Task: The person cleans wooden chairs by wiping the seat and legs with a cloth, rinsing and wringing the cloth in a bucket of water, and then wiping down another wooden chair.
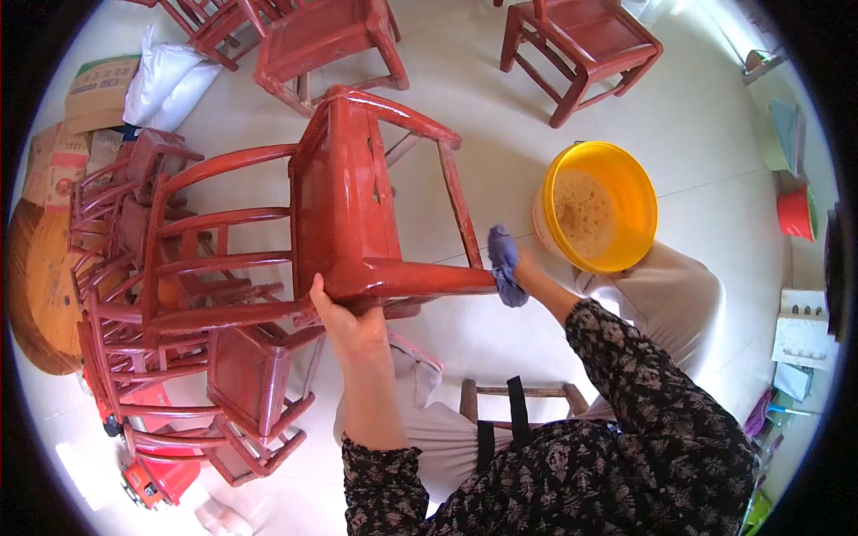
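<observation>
A red wooden chair (344, 201) is tipped over in front of me, its backrest to the left and its legs to the right. My left hand (351, 329) grips it at the near seat corner, where the leg joins. My right hand (521, 268) has a blue-purple cloth (505, 268) closed around the end of the near leg. The cloth hides most of the fingers. Just beyond my right hand stands a yellow bucket (633, 210) with cloudy, foamy brownish liquid inside.
Several small red chairs (250, 375) are crowded at the left. Another red chair (326, 40) stands at the back, and one more chair (594, 40) is behind the bucket. Cardboard boxes (103, 94) and a white sack (165, 85) lie back left. A red container (794, 214) is far right.
</observation>
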Demonstrator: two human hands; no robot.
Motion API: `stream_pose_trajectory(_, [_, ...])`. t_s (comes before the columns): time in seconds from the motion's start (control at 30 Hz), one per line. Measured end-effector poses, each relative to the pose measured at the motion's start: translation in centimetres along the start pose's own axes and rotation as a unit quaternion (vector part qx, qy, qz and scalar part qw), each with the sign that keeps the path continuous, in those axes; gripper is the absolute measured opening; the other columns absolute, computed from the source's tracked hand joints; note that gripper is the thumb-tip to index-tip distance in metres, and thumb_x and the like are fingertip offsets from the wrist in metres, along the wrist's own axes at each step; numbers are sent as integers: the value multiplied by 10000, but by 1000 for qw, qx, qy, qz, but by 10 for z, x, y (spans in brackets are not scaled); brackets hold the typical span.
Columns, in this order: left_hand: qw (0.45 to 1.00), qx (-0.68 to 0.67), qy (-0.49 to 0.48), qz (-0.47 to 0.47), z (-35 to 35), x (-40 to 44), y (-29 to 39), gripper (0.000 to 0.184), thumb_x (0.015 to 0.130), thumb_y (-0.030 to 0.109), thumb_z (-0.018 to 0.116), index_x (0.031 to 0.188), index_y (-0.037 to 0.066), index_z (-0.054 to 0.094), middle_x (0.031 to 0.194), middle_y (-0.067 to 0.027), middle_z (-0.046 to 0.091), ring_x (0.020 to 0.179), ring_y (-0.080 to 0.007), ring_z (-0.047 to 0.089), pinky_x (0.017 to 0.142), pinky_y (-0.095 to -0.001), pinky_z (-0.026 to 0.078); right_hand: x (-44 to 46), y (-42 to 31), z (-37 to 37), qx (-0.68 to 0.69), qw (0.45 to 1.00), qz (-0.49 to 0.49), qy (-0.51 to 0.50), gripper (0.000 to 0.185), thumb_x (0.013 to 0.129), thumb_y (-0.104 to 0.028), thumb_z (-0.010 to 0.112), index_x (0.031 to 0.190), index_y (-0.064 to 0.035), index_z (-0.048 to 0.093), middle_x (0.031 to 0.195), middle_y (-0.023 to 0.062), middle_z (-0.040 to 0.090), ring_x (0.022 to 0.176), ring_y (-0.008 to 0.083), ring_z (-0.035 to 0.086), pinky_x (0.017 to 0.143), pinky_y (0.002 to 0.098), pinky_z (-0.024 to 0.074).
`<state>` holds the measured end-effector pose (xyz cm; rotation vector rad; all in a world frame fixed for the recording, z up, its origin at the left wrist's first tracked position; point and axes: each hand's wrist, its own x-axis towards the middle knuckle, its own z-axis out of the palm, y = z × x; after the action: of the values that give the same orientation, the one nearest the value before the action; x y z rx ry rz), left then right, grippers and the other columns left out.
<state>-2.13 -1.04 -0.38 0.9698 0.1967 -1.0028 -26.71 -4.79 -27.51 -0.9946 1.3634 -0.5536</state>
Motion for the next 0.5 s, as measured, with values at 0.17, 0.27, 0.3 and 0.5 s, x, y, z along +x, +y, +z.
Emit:
stream_pose_trajectory(0.17, [1000,-1,15,4,9,-5,-3,505,855,341,523,1263,64,414,1226,-85,504,1105,-259,493,948,-444,390,-89,-102,5,218,972,-82,-35,391,899,-296,465,1208,-57,459,955,12,507,868,122,491,778,304,417])
stream_pose_trajectory(0.27, [1000,2,23,7,8,-8,-3,518,858,354,513,1270,58,408,1232,-92,502,1110,-262,492,958,-440,383,-117,-145,59,-385,847,-359,78,690,697,-368,638,1295,-109,414,1302,118,382,1188,323,340,954,468,264])
stream_pose_trajectory(0.3, [999,7,31,8,9,-8,-3,528,857,363,504,1271,50,406,1240,-100,496,1117,-267,488,964,-441,380,-120,-167,75,-371,850,-368,71,712,694,-370,639,1314,-118,396,1300,111,389,1183,317,350,945,462,272])
stream_pose_trajectory(0.5, [999,40,-16,-28,-4,-2,0,550,853,377,445,1264,14,400,1251,-142,477,1160,-294,454,995,-441,360,-117,-221,110,-321,834,-448,18,644,713,-326,622,1293,-130,421,1258,96,433,1143,294,398,911,408,311])
